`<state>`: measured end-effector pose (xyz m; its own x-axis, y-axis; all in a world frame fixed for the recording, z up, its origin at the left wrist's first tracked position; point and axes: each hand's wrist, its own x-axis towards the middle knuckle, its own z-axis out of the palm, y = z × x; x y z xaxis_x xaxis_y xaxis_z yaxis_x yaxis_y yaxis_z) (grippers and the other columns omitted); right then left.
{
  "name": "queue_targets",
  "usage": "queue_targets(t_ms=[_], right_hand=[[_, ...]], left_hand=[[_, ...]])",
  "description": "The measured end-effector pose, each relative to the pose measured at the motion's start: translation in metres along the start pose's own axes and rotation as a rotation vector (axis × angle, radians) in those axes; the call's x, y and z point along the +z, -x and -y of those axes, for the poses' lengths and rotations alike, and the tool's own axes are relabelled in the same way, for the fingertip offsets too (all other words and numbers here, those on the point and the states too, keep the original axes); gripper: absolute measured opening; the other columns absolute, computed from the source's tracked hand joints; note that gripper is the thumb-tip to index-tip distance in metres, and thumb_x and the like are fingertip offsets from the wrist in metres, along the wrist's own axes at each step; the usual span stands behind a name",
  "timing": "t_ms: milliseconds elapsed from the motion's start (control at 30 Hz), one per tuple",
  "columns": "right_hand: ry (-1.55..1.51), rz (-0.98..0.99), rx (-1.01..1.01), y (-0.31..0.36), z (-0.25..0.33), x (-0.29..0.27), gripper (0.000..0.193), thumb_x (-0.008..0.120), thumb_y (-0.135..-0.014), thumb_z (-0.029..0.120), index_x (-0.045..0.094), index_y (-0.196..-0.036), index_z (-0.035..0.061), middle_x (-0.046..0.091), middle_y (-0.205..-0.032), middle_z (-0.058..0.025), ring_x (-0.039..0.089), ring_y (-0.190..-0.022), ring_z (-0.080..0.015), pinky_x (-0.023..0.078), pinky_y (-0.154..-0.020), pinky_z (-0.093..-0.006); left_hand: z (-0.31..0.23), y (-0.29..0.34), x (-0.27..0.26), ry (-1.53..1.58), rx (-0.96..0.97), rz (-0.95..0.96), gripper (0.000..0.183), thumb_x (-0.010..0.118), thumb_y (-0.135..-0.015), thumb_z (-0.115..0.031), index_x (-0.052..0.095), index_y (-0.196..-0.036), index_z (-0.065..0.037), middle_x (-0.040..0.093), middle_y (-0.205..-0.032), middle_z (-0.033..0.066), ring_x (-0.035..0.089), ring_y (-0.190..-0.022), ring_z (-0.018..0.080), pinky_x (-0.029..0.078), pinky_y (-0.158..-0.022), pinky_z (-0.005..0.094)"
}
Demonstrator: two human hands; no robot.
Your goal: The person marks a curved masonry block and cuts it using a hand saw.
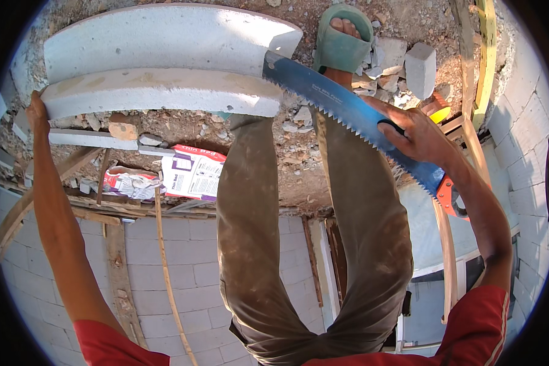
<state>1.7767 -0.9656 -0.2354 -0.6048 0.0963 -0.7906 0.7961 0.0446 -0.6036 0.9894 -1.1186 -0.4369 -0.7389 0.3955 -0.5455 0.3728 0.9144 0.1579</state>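
A long pale aerated concrete block lies across the far left, one broad face in sun and the near face shaded. My left hand grips its left end, with the fingers partly hidden. At the block's right end rests the tip of a large-toothed hand saw with a blue blade. My right hand is closed around the blade's rear part, ahead of the orange handle. The teeth face toward me and the left.
My sandalled foot stands beyond the saw among broken block pieces. A red and white bag lies left of my trouser leg. Wooden poles and a grey block wall are below. A yellow strip stands at right.
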Motion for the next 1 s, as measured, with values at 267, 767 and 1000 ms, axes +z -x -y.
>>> queue_targets(t_ms=[267,767,1000], right_hand=[[0.056,0.023,0.025,-0.003,0.006,-0.011,0.054,0.052,-0.087,0.015,0.041,-0.139,0.0133,0.062,-0.113,-0.0202,0.061,-0.091,-0.0406,0.049,-0.083,-0.0442],[0.667,0.002,-0.272,-0.054,0.052,-0.009,0.077,0.062,-0.077,0.005,0.03,-0.146,0.0171,0.06,-0.072,-0.007,0.062,-0.061,-0.0223,0.053,-0.058,-0.0326],[0.693,-0.045,-0.329,-0.082,0.064,-0.001,0.078,0.059,-0.078,0.003,0.027,-0.148,0.0164,0.062,-0.076,-0.0062,0.063,-0.067,-0.0217,0.055,-0.06,-0.0333]], left_hand=[[-0.015,0.013,0.002,-0.337,-0.013,-0.137,0.062,0.031,-0.084,-0.052,0.066,-0.117,-0.012,0.064,-0.109,0.0249,0.061,-0.102,0.0361,0.042,-0.094,0.0428],[-0.009,0.005,-0.003,-0.384,0.075,-0.072,0.065,0.03,-0.086,-0.058,0.067,-0.117,-0.014,0.06,-0.12,0.0224,0.053,-0.116,0.0357,0.036,-0.102,0.0409],[-0.011,0.016,-0.001,-0.362,0.195,-0.091,0.065,0.032,-0.09,-0.055,0.065,-0.115,-0.005,0.064,-0.106,0.0267,0.061,-0.102,0.0375,0.041,-0.094,0.0399]])
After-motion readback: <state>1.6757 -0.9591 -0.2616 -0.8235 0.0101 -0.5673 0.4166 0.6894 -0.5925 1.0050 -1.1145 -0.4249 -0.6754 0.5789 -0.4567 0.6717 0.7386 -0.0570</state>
